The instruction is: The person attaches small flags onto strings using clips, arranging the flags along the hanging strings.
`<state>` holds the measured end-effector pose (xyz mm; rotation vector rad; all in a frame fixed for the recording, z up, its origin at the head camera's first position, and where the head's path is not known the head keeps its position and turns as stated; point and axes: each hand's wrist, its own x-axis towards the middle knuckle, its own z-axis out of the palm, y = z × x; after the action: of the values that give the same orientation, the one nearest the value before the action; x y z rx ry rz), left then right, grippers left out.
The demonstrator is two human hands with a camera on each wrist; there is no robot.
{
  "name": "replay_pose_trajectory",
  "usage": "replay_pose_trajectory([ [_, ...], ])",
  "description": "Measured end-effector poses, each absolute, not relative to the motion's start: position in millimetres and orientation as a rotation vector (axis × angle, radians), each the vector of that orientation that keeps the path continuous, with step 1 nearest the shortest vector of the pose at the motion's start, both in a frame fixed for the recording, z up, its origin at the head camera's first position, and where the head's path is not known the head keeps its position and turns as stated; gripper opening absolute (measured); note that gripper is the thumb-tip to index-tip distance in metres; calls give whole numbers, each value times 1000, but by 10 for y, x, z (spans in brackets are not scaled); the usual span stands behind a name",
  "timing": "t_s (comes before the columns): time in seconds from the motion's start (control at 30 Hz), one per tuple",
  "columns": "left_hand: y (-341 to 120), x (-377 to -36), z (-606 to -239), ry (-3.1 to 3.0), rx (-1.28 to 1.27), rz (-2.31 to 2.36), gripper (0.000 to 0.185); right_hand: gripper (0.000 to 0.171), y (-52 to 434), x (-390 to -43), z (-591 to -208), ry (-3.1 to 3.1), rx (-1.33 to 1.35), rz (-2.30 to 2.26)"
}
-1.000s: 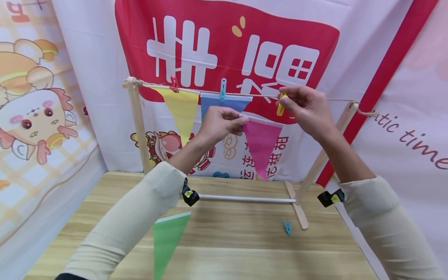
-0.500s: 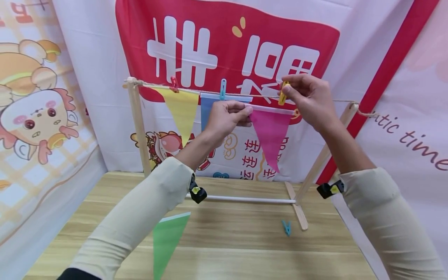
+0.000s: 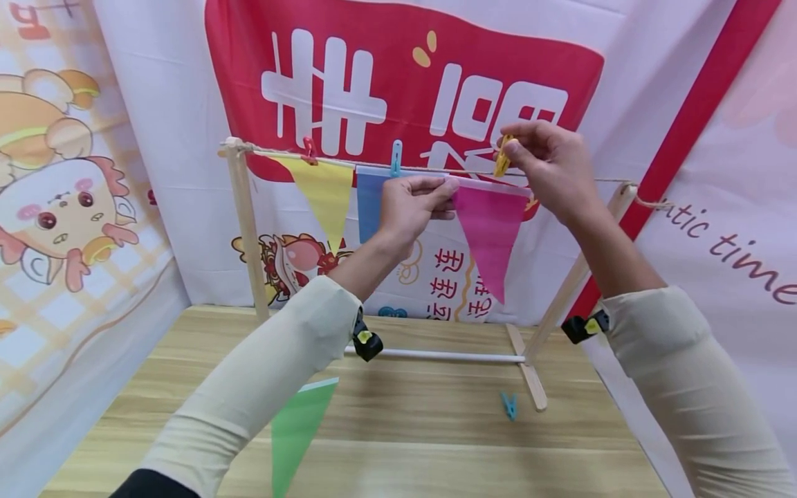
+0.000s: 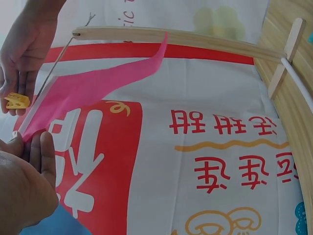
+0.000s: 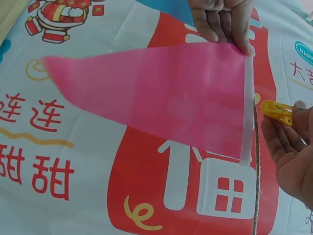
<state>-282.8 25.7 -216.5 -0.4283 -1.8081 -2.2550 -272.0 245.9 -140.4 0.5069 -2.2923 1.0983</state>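
My left hand (image 3: 414, 207) pinches the white-edged top corner of a pink pennant (image 3: 490, 232), which hangs point down along the twine (image 3: 461, 170). In the right wrist view the pennant's white edge (image 5: 248, 112) runs right beside the twine. My right hand (image 3: 554, 166) pinches a yellow clothespin (image 3: 504, 156) between thumb and fingers, at the twine above the pennant's right part. To the left, a yellow pennant (image 3: 324, 197) hangs under a red clothespin (image 3: 309, 151). A blue pennant (image 3: 369, 207), partly hidden by my left hand, hangs under a light blue clothespin (image 3: 396, 158).
Wooden posts, left (image 3: 245, 228) and right (image 3: 569, 277), hold the twine, with a white rod (image 3: 448, 355) low between them. A green pennant (image 3: 300, 429) and a teal clothespin (image 3: 509, 406) lie on the wooden table (image 3: 423, 443). A printed cloth (image 3: 168, 83) hangs behind.
My left hand has moved up and to the right, raising the pink pennant to the twine. My right hand has risen slightly with the yellow clothespin, which is now tilted.
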Motion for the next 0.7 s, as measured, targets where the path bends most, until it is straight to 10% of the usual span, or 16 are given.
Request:
replay_pose_trajectory([
  [0.7, 442, -2819, -2141, -1704, -232, -2390, 25, 38, 2343, -2814, -1319, -2303, 446, 1127],
])
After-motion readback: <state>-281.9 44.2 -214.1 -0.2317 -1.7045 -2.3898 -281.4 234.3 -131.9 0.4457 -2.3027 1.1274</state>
